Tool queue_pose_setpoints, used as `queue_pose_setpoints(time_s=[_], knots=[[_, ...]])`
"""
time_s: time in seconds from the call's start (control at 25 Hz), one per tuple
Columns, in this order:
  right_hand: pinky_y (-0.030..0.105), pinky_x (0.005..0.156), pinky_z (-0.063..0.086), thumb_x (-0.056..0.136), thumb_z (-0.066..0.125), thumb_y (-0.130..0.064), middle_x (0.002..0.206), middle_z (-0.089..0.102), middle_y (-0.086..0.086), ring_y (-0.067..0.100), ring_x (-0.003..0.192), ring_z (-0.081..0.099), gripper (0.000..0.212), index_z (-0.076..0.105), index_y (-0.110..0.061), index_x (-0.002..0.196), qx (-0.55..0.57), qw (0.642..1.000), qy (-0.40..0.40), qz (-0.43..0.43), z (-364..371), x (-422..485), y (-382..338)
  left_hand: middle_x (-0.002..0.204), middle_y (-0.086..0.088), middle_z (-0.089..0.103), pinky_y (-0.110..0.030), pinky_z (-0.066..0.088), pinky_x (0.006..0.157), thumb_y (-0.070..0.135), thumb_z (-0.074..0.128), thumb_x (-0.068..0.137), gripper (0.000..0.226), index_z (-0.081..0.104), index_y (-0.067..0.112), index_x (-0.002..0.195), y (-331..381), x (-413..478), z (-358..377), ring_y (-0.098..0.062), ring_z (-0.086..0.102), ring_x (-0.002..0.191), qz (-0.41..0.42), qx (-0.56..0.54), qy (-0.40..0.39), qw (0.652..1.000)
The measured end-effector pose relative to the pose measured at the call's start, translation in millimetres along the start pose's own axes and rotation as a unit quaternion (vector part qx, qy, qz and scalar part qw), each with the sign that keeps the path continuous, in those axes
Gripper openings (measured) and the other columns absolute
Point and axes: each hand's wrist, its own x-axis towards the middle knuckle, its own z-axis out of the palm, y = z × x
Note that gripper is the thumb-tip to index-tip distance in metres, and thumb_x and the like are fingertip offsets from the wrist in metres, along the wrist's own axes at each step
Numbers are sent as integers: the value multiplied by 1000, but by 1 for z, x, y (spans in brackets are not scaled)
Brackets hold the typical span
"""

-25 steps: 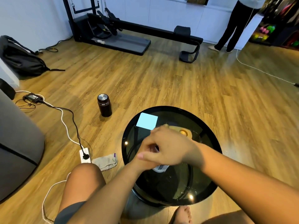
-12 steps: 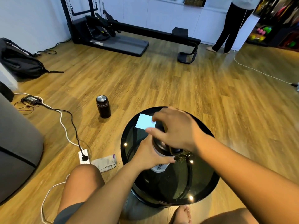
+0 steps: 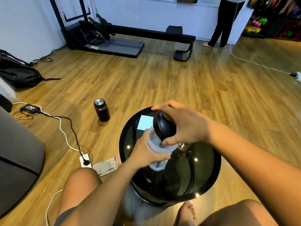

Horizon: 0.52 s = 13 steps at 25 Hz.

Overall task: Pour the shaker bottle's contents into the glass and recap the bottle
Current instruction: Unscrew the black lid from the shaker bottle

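Clearly the bottle (image 3: 158, 148) is light, stiff plastic with a smooth, likely slippery wall — best gripped round the middle, as the left hand (image 3: 145, 153) does, wrapped about it above the black table (image 3: 210, 176). Over its top the right hand (image 3: 184, 126) clasps the dark cap (image 3: 162, 127) with curled fingers; the glass (image 3: 183, 146) sits just behind, mostly hidden.

1. The shaker bottle (image 3: 158, 150) is see-through white with dark letters on it.
2. Its lid (image 3: 162, 126) is black.
3. The round surface (image 3: 203, 173) is shiny black with small bright light spots.
4. A light blue square (image 3: 145, 122) shows on it.
5. The floor (image 3: 162, 82) is brown wood with stripes.
6. The flask (image 3: 101, 110) on the floor is dark with a silver top.
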Motion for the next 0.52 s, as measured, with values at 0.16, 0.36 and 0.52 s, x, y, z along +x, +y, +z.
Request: queue_pose_setpoints(time_s=[0.16,0.36,0.52], knots=[[40,106,41,48,83,-68,129,50,-3,16,123,48,101,40,-47,137,217,951,186,114,10,-56,52,139,19,55,-37,50,108,48,99,50,105,43,40,139,1,-3,1,-1,52,132,-3,12,14,1000],[57,89,52,51,88,-52,131,55,15,37,111,60,80,47,-40,118,592,713,251,280,104,-114,103,149,1,54,-56,42,116,51,102,48,120,43,23,149,3,-7,-3,-20,49,142,19,46,6,999],[63,94,50,77,74,-33,136,53,18,37,115,58,55,51,-25,127,781,498,227,299,160,-129,116,149,-3,54,-56,41,116,40,103,52,115,44,19,148,5,-14,-5,-26,49,141,33,60,18,997]])
